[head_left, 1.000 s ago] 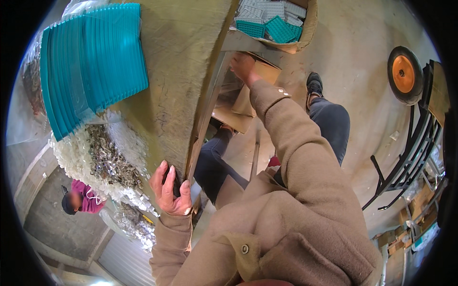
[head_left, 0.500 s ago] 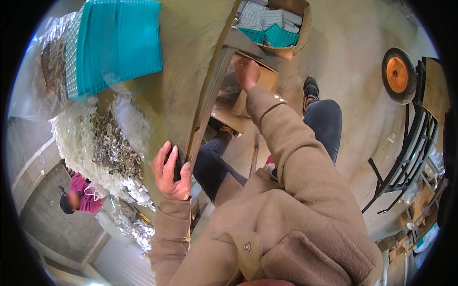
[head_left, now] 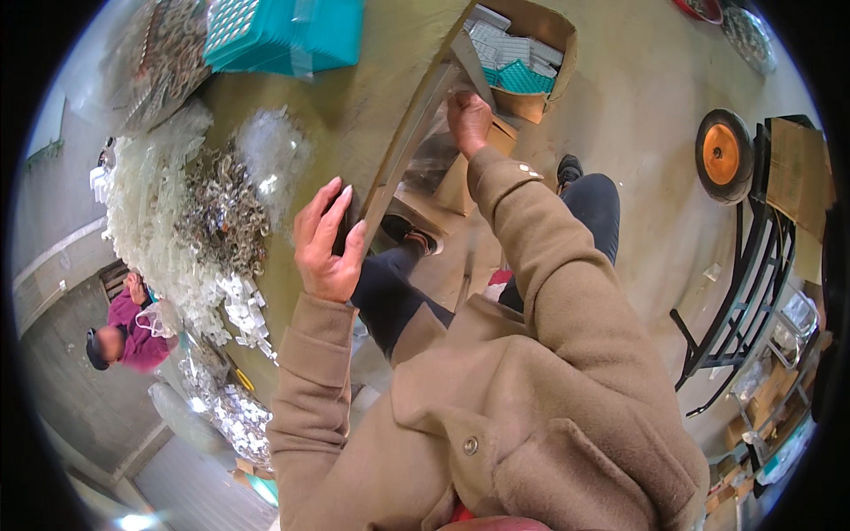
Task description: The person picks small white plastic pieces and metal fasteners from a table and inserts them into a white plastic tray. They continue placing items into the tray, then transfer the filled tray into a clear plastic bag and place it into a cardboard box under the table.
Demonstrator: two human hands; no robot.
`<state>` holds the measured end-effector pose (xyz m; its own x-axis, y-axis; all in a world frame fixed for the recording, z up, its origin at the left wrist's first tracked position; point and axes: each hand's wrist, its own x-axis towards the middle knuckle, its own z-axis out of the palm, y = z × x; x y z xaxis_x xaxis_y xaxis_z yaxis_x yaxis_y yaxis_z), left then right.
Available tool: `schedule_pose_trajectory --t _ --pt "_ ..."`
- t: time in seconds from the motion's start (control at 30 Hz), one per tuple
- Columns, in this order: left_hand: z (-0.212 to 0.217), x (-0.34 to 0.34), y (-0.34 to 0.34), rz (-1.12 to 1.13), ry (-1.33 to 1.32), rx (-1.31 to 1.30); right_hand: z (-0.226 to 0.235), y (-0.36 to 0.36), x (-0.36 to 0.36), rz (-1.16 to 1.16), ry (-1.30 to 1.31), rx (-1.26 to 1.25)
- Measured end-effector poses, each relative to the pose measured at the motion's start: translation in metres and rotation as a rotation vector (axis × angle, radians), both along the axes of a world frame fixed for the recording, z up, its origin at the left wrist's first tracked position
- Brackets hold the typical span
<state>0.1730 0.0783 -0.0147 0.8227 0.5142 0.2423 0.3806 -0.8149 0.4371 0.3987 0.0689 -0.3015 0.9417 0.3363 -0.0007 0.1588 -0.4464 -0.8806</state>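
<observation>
My left hand (head_left: 328, 243) rests at the edge of the worktable (head_left: 292, 168), fingers stretched out and the thumb apart. Between thumb and fingers is a dark patch that I cannot make out. My right hand (head_left: 470, 122) is closed in a fist beside the table's side, above an open cardboard box (head_left: 456, 186) lined with clear plastic film (head_left: 427, 164). Whatever its fingers hold, if anything, is hidden. On the table left of my left hand lie a heap of small metal parts (head_left: 226, 212), clear plastic pieces (head_left: 270, 155) and translucent white strips (head_left: 142, 208).
Teal plastic trays (head_left: 283, 35) are stacked at the table's far end. A carton (head_left: 567, 53) of white and teal trays stands on the floor ahead. A black-framed cart (head_left: 753, 292) with an orange-hubbed wheel (head_left: 719, 157) is at right. Another person (head_left: 133, 332) is at far left.
The view has shifted, so the table heaps sit farther right and the tray stack higher. My right fist has moved slightly up and away from the box. The left hand stays at the table edge.
</observation>
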Motion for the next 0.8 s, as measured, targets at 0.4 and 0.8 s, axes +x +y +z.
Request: schedule_pose_trajectory --t 0.4,0.8 --pt "-0.008 -0.008 0.001 -0.032 -0.074 -0.011 0.050 -0.019 0.030 0.012 0.227 0.265" --pt "0.012 -0.001 -0.034 -0.141 -0.398 0.176 0.249 -0.158 -0.020 0.432 0.318 0.606"
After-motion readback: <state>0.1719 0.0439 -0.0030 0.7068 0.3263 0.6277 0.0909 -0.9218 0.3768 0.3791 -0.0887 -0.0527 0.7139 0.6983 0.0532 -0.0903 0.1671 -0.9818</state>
